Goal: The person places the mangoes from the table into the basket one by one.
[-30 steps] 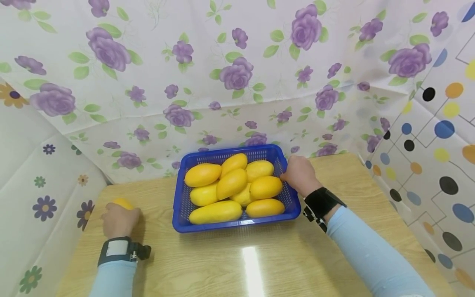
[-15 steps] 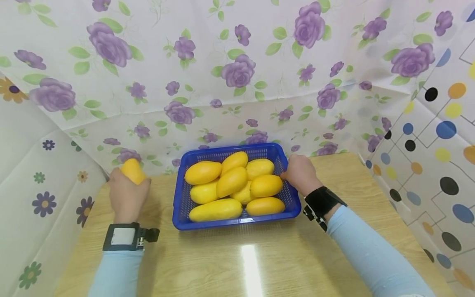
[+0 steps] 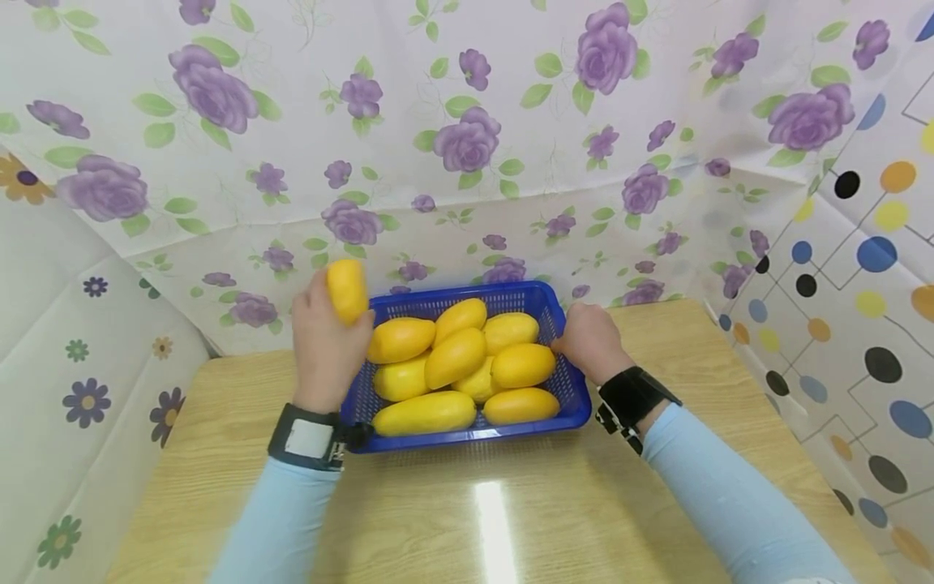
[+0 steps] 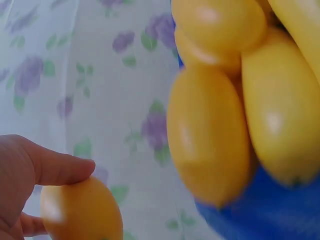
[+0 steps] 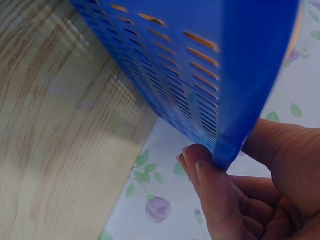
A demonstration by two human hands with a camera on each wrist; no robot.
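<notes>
My left hand (image 3: 324, 349) grips a yellow mango (image 3: 347, 290), raised beside the left end of the blue basket (image 3: 467, 438). In the left wrist view the thumb (image 4: 67, 167) lies along the top of the held mango (image 4: 82, 210), and most of the other fingers are out of sight. Several more yellow mangoes (image 3: 456, 359) fill the basket, one resting on top of the others. My right hand (image 3: 593, 345) pinches the basket's right rim; in the right wrist view its fingertips (image 5: 200, 155) curl under the rim, with the thumb on the inner side.
The basket stands on a wooden table (image 3: 438, 519), close to the back edge. A flowered cloth (image 3: 467, 162) hangs right behind it. Patterned sheets also close in the left side and the right side (image 3: 868, 324).
My left hand has lifted the mango off the table's left side and carried it up and right to the basket. The right hand has stayed on the rim.
</notes>
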